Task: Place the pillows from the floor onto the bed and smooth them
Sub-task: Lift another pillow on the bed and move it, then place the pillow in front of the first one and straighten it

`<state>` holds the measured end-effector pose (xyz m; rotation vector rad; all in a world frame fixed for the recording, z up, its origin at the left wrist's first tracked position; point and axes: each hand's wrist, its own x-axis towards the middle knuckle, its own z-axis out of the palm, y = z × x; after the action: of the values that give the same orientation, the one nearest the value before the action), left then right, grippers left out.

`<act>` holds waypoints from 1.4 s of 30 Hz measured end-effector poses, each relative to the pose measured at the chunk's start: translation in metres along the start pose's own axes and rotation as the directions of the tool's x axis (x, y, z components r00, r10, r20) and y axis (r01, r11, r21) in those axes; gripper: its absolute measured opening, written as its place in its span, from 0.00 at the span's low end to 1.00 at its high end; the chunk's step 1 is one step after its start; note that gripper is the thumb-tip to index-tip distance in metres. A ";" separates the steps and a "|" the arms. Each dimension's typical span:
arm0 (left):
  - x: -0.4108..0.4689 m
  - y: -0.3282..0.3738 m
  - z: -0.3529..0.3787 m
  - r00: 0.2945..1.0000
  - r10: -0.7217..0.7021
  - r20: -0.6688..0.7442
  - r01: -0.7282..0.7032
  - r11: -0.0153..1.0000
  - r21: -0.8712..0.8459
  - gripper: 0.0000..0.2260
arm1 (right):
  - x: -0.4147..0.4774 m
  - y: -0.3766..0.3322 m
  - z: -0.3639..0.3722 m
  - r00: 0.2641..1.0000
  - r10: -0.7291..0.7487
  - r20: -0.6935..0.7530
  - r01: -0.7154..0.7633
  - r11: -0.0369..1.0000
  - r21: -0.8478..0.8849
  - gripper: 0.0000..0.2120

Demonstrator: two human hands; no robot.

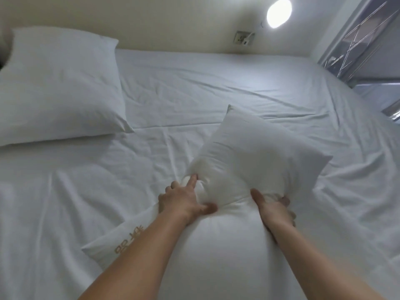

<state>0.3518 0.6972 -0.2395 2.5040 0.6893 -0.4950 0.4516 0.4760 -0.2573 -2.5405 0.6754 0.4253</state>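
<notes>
A white pillow (249, 156) lies bent across the middle of the bed (194, 89), its far half tilted up and its near half bulging toward me. My left hand (184, 200) pinches the pillow at the fold on its left side, index finger stretched out. My right hand (275, 208) grips the fold on the right, thumb on top and fingers underneath. A second white pillow (58, 85) rests flat at the far left of the bed. A white cover flap with gold lettering (127, 241) pokes out below my left forearm.
The white sheet is creased all over. A cream wall runs behind the bed with a socket plate (243, 37) and a lit round lamp (279, 13). A metal-framed glass panel (363, 40) stands at the right edge of the bed.
</notes>
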 end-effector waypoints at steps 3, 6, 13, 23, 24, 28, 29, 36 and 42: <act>-0.010 -0.004 0.001 0.993 0.033 -0.113 -0.044 0.994 -0.095 0.33 | -0.006 0.002 -0.009 0.988 -0.139 -0.064 0.146 0.983 0.114 0.33; -0.025 -0.009 -0.021 0.959 0.051 -0.279 -0.093 0.986 -0.140 0.15 | -0.022 -0.018 -0.037 0.960 -0.268 -0.086 0.277 0.952 0.126 0.26; -0.026 -0.022 -0.177 0.753 0.239 -0.613 -0.186 0.971 0.151 0.08 | -0.102 -0.101 -0.094 0.916 -0.402 0.004 0.345 0.791 0.505 0.22; -0.064 -0.070 -0.173 0.909 0.077 -0.410 0.073 0.939 0.336 0.17 | -0.223 -0.111 -0.030 0.591 -0.693 0.413 0.652 0.712 0.261 0.10; -0.073 -0.083 -0.151 0.918 -0.040 -0.394 0.134 0.967 0.215 0.19 | -0.209 -0.115 -0.023 0.571 -0.739 0.357 0.755 0.644 0.125 0.11; -0.114 -0.128 -0.053 0.777 -0.517 -0.359 0.482 0.856 -0.188 0.31 | -0.167 -0.138 0.021 0.466 -0.770 0.435 0.884 0.424 -0.197 0.34; -0.121 -0.136 -0.034 0.729 -0.619 -0.293 0.542 0.783 -0.305 0.39 | -0.162 -0.148 0.034 0.433 -0.778 0.455 0.901 0.383 -0.203 0.41; -0.123 -0.171 -0.001 0.513 -0.850 0.118 0.643 0.289 -0.710 0.66 | -0.174 -0.179 0.120 0.435 -0.768 0.470 0.888 0.281 -0.364 0.38; -0.144 -0.179 -0.008 0.565 -0.814 -0.134 0.252 0.324 -0.912 0.30 | -0.207 -0.192 0.085 0.335 -0.853 0.400 0.934 0.244 -0.262 0.22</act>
<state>0.1381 0.7820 -0.2314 1.3365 1.6523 0.4230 0.3669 0.7466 -0.1751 -2.7132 -1.1698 0.3710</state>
